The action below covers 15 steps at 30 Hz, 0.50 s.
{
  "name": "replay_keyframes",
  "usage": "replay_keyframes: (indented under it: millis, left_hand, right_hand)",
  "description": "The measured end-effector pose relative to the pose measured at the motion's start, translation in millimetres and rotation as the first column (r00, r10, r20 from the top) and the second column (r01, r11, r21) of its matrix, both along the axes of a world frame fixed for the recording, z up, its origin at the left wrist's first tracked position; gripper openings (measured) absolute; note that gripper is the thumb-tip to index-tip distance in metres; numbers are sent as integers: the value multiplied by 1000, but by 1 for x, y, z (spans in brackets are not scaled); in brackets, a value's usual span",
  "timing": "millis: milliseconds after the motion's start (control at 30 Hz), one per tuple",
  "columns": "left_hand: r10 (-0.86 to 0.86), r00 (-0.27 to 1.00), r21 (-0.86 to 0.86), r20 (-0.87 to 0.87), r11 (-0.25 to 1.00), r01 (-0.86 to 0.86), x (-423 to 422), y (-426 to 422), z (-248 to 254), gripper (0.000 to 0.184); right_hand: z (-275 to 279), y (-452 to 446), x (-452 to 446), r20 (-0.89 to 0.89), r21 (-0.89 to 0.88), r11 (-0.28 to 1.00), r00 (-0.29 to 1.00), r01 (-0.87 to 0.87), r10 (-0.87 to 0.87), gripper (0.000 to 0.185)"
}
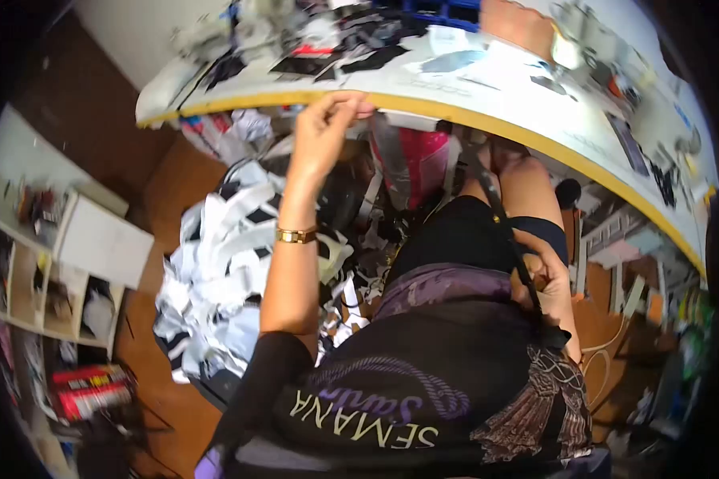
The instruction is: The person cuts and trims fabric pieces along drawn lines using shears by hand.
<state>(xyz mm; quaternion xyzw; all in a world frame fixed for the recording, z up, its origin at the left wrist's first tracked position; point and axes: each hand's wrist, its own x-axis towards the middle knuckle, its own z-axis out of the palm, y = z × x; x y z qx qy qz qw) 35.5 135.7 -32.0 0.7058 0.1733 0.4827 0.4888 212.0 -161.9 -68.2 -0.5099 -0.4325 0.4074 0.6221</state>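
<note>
My left hand (327, 132) is raised to the yellow front edge of the white worktable (431, 84). Its thumb and fingertips are pressed together at that edge, and anything between them is too small to make out. A gold-coloured watch (295, 235) circles the left wrist. Over my lap, my right hand (545, 275) has its fingers curled in around a long, narrow black strap (497, 209). This strap runs from below the table edge down past the hand. The fingertips are partly hidden.
A heap of white and black fabric scraps (224, 271) lies left of my legs. Dark cloth pieces (363, 60) and machines (260, 32) stand on the worktable. Under it is a pink bag (419, 160). An open shelf unit (52, 287) is at far left.
</note>
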Motion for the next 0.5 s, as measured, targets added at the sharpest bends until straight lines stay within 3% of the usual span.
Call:
replay_keyframes:
  millis: [100, 167, 400, 500]
  left_hand:
    - [-134, 990, 55, -48, 989, 137, 69, -13, 16, 19]
    - [-110, 990, 96, -84, 988, 118, 102, -19, 23, 18]
    - [-6, 976, 365, -220, 927, 88, 177, 18, 27, 15]
    - [118, 959, 586, -258, 808, 58, 214, 37, 37, 15]
  right_hand:
    - [6, -5, 8, -41, -43, 999, 999, 3, -4, 73]
    - [0, -8, 16, -147, -25, 999, 989, -19, 15, 73]
    - [-9, -9, 38, -255, -30, 999, 967, -19, 11, 73]
    - [-10, -1, 52, -275, -55, 996, 960, -65, 48, 75]
